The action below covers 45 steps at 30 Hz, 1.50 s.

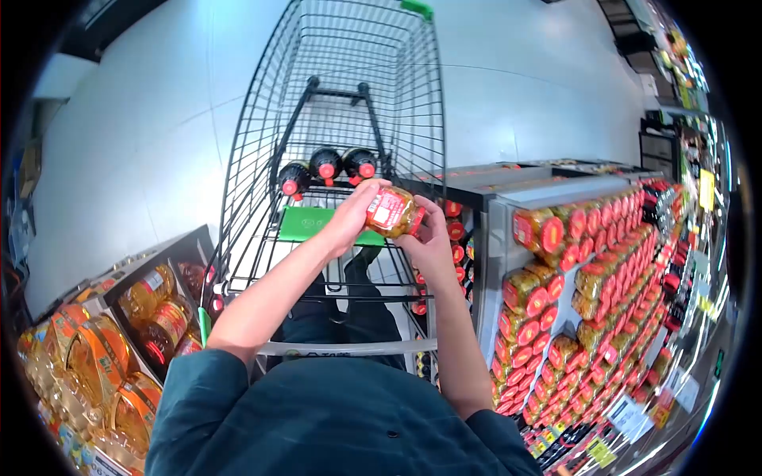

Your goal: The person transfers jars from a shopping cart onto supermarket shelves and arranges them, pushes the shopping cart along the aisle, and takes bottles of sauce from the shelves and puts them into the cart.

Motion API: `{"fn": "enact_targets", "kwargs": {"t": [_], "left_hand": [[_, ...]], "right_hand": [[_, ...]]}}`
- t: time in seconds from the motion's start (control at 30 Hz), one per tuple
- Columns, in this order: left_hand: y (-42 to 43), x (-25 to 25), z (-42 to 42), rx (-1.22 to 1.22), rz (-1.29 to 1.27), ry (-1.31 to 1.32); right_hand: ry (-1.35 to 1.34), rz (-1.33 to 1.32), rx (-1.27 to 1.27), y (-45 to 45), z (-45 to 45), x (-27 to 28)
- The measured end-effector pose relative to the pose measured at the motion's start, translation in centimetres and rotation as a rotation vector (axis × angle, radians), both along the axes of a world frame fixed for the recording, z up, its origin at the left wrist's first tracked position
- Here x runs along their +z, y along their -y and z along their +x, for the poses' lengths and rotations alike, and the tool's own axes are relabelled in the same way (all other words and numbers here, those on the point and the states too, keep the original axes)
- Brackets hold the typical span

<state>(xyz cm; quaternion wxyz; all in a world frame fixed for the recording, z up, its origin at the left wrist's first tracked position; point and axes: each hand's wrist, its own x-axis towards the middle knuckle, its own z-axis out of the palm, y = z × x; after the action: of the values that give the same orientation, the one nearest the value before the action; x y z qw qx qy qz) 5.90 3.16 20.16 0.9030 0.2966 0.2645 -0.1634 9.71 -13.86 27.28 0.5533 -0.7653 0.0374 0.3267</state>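
A glass jar [394, 212] with a red and white label and a red lid is tilted on its side between my two hands. My left hand [355, 220] grips its base end, fingers wrapped along the far side. On the lid end, my right hand [429, 240] is closed round the jar with the thumb underneath. Both are held above the rear of a wire shopping cart [373, 47]. Inside the cart, just beyond my left hand, are three dark bottles with red caps [325, 165]. Part of a green panel [305, 224] shows beneath my left wrist.
To the right, a shelf [496, 238] carries rows of red-lidded jars [591, 282]. Large bottles of amber oil [95, 357] stand in a display at the lower left. The cart's handle [349, 347] crosses in front of my body. Pale floor [143, 159] surrounds the cart.
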Motion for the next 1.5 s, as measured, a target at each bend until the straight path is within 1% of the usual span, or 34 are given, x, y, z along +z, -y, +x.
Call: {"fn": "enact_targets", "kwargs": {"t": [0.03,0.07,0.13,0.17,0.2,0.27,0.33,0.37,0.4,0.43,0.47,0.53,0.57,0.63,0.67,0.7,0.73,0.77,0.87,0.9,1.0,1.03,1.13,1.23,1.27,1.3,1.43,1.5], "left_hand": [[0.7,1.2,-0.1,0.027,0.006,0.029],[1.5,2.3,-0.1,0.057,-0.049,0.033],[3.5,4.7,0.0,0.09,-0.08,0.054],[4.5,6.0,0.1,0.065,-0.104,0.053],[5.5,7.0,0.2,0.047,-0.126,0.068],[7.7,9.7,0.7,-0.056,-0.212,-0.061],[9.7,12.4,0.9,-0.16,-0.249,-0.055],[10.6,12.3,1.1,-0.243,-0.272,0.018],[11.4,12.1,1.4,-0.326,-0.294,0.088],[12.5,14.5,1.5,-0.288,-0.251,0.122],[13.8,14.4,1.9,-0.298,-0.258,0.18],[15.6,15.8,2.4,-0.338,-0.315,0.191],[16.7,16.8,2.5,-0.359,-0.243,0.097],[17.4,17.5,3.3,-0.45,-0.224,0.047],[17.7,17.8,3.7,-0.492,-0.216,0.019],[18.5,18.5,4.1,-0.487,-0.1,-0.066],[18.5,17.8,4.9,-0.55,-0.114,-0.018],[18.5,17.2,5.6,-0.582,-0.12,0.0],[18.9,17.0,6.4,-0.666,-0.163,0.003],[19.0,17.4,6.4,-0.693,-0.181,-0.002],[20.3,18.6,5.3,-0.556,-0.071,0.011],[20.6,18.3,5.1,-0.534,-0.03,0.102],[21.6,16.8,4.7,-0.458,0.098,0.126],[23.0,14.9,3.7,-0.35,0.263,0.154],[23.6,14.3,3.3,-0.307,0.31,0.171],[23.9,15.1,2.7,-0.272,0.275,0.151],[25.5,14.1,2.0,-0.258,0.277,0.21],[26.0,13.9,2.1,-0.254,0.333,0.228]], "right_hand": [[-0.022,0.007,-0.021,0.1,0.0,1.9],[0.033,0.163,-0.044,1.7,-0.4,1.2],[0.083,0.1,-0.026,2.9,-0.7,4.6],[0.207,-0.037,0.033,4.1,-1.0,5.9],[0.323,-0.015,0.032,4.4,-1.3,8.2],[0.671,-0.285,0.223,6.5,-1.3,12.0],[0.692,-0.292,0.291,9.0,-0.8,15.2],[0.754,-0.348,0.344,10.1,-0.6,17.0],[0.758,-0.333,0.348,11.6,-0.2,17.6],[0.715,-0.402,0.285,12.5,0.2,18.3],[0.668,-0.47,0.221,13.3,0.4,19.0],[0.657,-0.464,0.153,15.2,0.8,19.4],[0.625,-0.467,0.132,15.8,0.8,20.0],[0.534,-0.523,0.12,16.6,1.2,21.3],[0.598,-0.5,0.15,17.2,1.2,21.6],[0.662,-0.477,0.182,17.9,1.1,21.8],[0.73,-0.454,0.217,18.5,1.3,22.0],[0.729,-0.407,0.272,19.4,1.8,21.8],[0.627,-0.227,0.391,21.4,3.2,22.6],[0.607,-0.239,0.393,21.6,3.5,22.9],[0.65,-0.28,0.328,22.4,3.8,22.1],[0.691,-0.359,0.311,22.3,3.7,22.4],[0.683,-0.45,0.247,22.1,3.6,22.4],[0.841,-0.594,0.217,22.0,3.4,21.0],[0.839,-0.613,0.206,21.9,3.3,20.8],[0.838,-0.634,0.196,21.8,3.2,20.6],[0.855,-0.705,0.144,21.5,3.5,19.7],[0.862,-0.747,0.146,21.1,3.6,19.5]]}}
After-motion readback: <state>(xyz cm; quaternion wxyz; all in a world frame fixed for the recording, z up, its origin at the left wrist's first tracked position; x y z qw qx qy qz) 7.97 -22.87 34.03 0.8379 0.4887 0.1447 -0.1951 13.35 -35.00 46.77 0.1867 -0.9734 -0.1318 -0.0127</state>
